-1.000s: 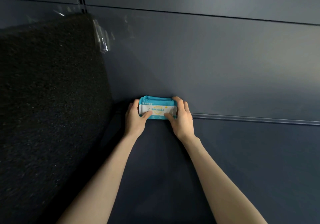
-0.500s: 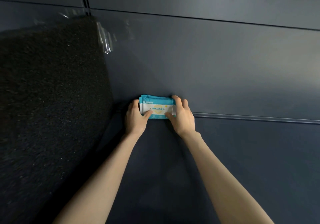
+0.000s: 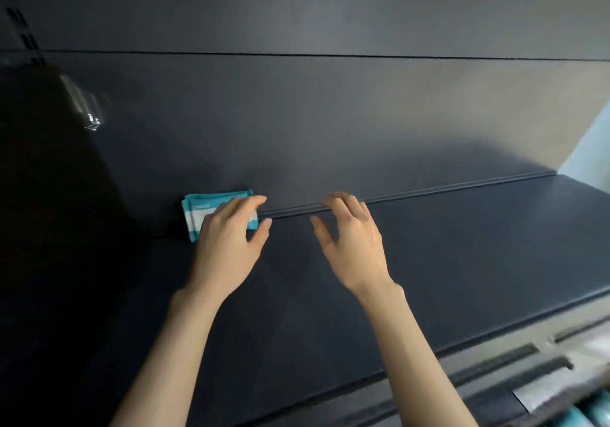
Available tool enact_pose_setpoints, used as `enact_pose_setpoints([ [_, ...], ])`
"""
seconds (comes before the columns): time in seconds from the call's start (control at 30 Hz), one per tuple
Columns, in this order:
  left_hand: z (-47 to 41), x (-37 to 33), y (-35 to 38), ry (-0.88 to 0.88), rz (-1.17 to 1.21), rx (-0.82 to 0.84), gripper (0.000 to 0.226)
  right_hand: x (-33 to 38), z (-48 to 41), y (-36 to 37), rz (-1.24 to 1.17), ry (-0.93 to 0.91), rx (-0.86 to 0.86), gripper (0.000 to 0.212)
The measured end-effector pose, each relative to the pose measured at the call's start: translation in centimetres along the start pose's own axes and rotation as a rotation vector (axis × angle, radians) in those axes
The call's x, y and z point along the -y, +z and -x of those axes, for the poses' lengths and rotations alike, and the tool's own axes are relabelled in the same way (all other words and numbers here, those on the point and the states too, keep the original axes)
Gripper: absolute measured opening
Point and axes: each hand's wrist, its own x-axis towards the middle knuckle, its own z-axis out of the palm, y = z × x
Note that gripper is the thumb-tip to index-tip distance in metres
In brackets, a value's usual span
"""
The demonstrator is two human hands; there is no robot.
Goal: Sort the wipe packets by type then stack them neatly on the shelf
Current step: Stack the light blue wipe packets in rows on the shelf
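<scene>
A small stack of teal-and-white wipe packets (image 3: 198,210) lies on the dark shelf (image 3: 462,245), pushed against the back wall at the left. My left hand (image 3: 227,245) hovers in front of the stack with relaxed, spread fingers that partly hide it; whether it touches the packets cannot be told. My right hand (image 3: 353,245) is to the right of the stack, apart from it, with fingers loosely spread and nothing in it.
A dark speckled side panel (image 3: 49,228) bounds the shelf on the left. The shelf's front edge (image 3: 495,354) runs diagonally at the lower right. Below it, more teal packets (image 3: 591,410) show at the bottom right corner.
Both hands have let go of the packet stack and drawn back to the right. The camera view has swung right, showing the shelf's front edge.
</scene>
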Motion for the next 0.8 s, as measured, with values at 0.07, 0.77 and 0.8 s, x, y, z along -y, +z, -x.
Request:
enact_pose_setpoints([
  [0.07, 1.9, -3.2, 0.9, 0.043, 0.059, 0.07, 0.033, -1.6, 3.3, -2.6, 0.023, 0.038, -0.065, 0.024],
  [0.77, 32.7, -36.3, 17.4, 0.212, 0.378, 0.924, 0.028, -18.2, 47.3, -28.5, 0.329, 0.734, -0.007, 0.02],
  [0.8, 33.2, -36.9, 18.0, 0.215, 0.384, 0.959, 0.028, -18.9, 48.3, -28.8, 0.322, 0.781, -0.007, 0.019],
])
